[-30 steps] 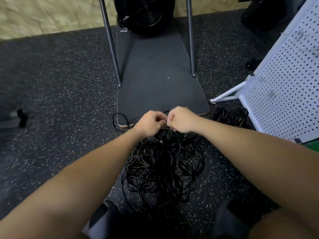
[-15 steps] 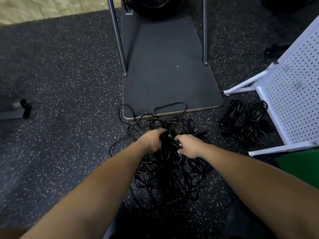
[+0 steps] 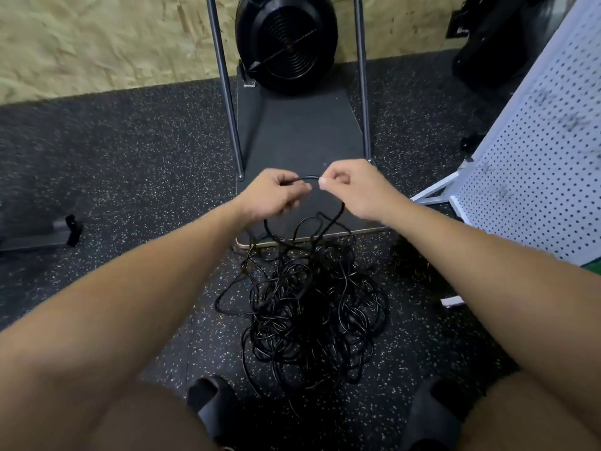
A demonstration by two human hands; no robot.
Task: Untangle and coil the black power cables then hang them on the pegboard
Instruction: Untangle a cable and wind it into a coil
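1. While the tangled black cables [image 3: 309, 307] lie heaped on the speckled floor at lower centre, one strand [image 3: 309, 179] arches up between both hands at mid-frame.
2. Left hand [image 3: 273, 195] curls its fingers round the strand's left end.
3. Right hand [image 3: 351, 188] pinches the strand's right end.
4. White pegboard [image 3: 536, 177] leans at right, apart from the heap.
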